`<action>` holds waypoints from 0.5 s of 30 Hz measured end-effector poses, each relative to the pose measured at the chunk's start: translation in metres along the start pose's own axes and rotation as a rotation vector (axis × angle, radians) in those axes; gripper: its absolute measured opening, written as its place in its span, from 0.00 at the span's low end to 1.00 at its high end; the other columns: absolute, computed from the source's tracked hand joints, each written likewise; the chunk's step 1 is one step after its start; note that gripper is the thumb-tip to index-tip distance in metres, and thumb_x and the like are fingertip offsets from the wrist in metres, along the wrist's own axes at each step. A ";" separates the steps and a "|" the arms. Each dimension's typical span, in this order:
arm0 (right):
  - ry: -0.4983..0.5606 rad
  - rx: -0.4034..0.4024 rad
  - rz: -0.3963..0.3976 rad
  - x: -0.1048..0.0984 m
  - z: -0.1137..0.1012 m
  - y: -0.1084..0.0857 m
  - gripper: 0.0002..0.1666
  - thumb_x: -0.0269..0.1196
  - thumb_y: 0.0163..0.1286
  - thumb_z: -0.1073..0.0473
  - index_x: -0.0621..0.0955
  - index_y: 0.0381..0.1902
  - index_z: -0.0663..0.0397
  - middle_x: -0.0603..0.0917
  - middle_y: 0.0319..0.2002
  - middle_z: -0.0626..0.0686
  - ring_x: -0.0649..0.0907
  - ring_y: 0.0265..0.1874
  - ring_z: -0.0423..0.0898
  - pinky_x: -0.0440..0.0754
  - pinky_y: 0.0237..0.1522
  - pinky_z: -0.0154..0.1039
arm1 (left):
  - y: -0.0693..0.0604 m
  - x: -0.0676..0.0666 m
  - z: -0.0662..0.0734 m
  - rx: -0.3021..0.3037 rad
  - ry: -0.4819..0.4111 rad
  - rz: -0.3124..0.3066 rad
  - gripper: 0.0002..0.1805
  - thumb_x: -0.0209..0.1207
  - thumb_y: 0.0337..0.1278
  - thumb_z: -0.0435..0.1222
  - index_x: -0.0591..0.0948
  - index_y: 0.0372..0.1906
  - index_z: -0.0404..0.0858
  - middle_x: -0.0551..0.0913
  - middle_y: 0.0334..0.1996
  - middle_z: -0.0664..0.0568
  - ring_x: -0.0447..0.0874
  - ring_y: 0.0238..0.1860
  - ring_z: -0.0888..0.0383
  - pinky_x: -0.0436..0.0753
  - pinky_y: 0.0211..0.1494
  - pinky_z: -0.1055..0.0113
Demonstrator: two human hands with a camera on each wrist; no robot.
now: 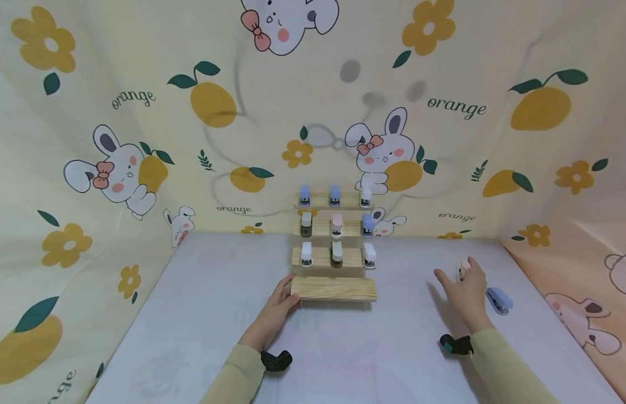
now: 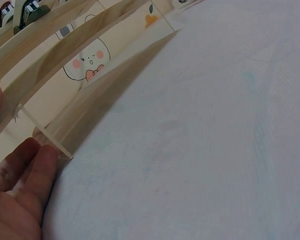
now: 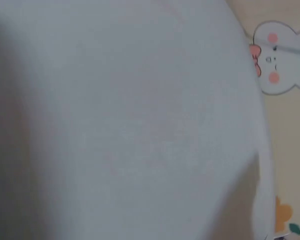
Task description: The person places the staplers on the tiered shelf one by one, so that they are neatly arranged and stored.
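Observation:
My left hand holds the left end of the wooden display rack's lowest tier. In the left wrist view, the thumb lies on the wood and other fingers touch the clear side support. My right hand is at the right of the table, thumb and fingers spread apart beside a small pale stapler that it partly hides. A blue mini stapler lies just right of that hand. The right wrist view shows only tablecloth and backdrop, not the fingers.
Three upper tiers of the rack carry several mini staplers, among them a blue one, a pink one and a white one. A printed cloth backdrop rises behind and beside the white tabletop.

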State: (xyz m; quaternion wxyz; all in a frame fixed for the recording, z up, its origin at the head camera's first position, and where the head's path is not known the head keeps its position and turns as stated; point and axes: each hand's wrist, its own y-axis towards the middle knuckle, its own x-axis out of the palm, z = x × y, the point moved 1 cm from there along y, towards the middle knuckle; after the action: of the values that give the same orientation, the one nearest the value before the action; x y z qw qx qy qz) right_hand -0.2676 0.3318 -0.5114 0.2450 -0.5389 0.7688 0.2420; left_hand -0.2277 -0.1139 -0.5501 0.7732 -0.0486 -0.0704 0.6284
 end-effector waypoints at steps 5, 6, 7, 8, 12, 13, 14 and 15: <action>0.050 0.129 -0.010 -0.001 0.008 0.006 0.63 0.57 0.65 0.33 0.35 0.75 0.63 0.40 0.72 0.73 0.45 0.71 0.70 0.47 0.67 0.66 | 0.001 0.000 -0.001 -0.001 0.004 0.001 0.32 0.51 0.72 0.42 0.54 0.75 0.54 0.56 0.73 0.40 0.57 0.71 0.47 0.53 0.72 0.47; 0.061 0.150 -0.015 -0.002 0.009 0.007 0.64 0.57 0.65 0.32 0.35 0.75 0.63 0.39 0.72 0.74 0.45 0.71 0.70 0.47 0.67 0.66 | 0.001 -0.001 -0.001 -0.003 0.004 0.003 0.32 0.51 0.72 0.42 0.54 0.75 0.55 0.56 0.73 0.40 0.57 0.71 0.47 0.54 0.72 0.47; 0.069 0.172 -0.024 -0.002 0.012 0.009 0.64 0.56 0.65 0.32 0.33 0.75 0.62 0.37 0.72 0.73 0.44 0.71 0.70 0.46 0.67 0.66 | 0.001 -0.001 -0.001 -0.003 0.005 0.004 0.32 0.51 0.72 0.42 0.54 0.75 0.55 0.56 0.73 0.40 0.57 0.71 0.47 0.54 0.72 0.47; 0.077 0.195 -0.033 -0.002 0.014 0.010 0.64 0.55 0.65 0.31 0.32 0.75 0.61 0.36 0.73 0.73 0.43 0.71 0.69 0.46 0.67 0.66 | 0.001 -0.001 -0.001 -0.006 0.007 0.006 0.32 0.51 0.72 0.42 0.54 0.75 0.55 0.57 0.73 0.40 0.57 0.71 0.47 0.53 0.72 0.47; 0.116 0.269 -0.065 -0.004 0.020 0.015 0.65 0.53 0.65 0.29 0.29 0.74 0.58 0.34 0.73 0.71 0.42 0.71 0.68 0.45 0.67 0.66 | 0.001 0.000 -0.001 -0.007 0.005 0.007 0.32 0.51 0.72 0.43 0.55 0.75 0.56 0.58 0.72 0.40 0.59 0.71 0.47 0.53 0.72 0.47; 0.124 0.285 -0.074 -0.005 0.021 0.016 0.65 0.53 0.65 0.28 0.29 0.74 0.58 0.33 0.73 0.71 0.42 0.71 0.68 0.45 0.67 0.67 | 0.001 0.000 -0.001 -0.005 0.003 0.006 0.32 0.51 0.72 0.42 0.55 0.75 0.56 0.58 0.72 0.40 0.59 0.71 0.47 0.54 0.72 0.47; 0.131 0.297 -0.082 -0.005 0.021 0.017 0.66 0.53 0.64 0.28 0.29 0.74 0.58 0.33 0.73 0.71 0.42 0.71 0.68 0.45 0.67 0.67 | 0.001 0.000 -0.001 -0.003 0.000 0.004 0.31 0.51 0.72 0.42 0.55 0.75 0.56 0.59 0.72 0.40 0.59 0.70 0.47 0.54 0.72 0.47; 0.138 0.306 -0.088 -0.006 0.021 0.017 0.66 0.53 0.64 0.27 0.29 0.74 0.58 0.33 0.73 0.71 0.42 0.71 0.68 0.46 0.67 0.67 | 0.001 0.000 -0.001 0.000 -0.004 0.002 0.31 0.51 0.72 0.41 0.55 0.75 0.56 0.59 0.72 0.40 0.60 0.70 0.48 0.55 0.72 0.48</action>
State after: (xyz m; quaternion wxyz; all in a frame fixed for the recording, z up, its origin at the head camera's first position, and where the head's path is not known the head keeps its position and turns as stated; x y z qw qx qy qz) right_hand -0.2798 0.3546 -0.5223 0.2813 -0.5438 0.7872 0.0737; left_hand -0.2286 -0.1141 -0.5514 0.7726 -0.0473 -0.0719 0.6291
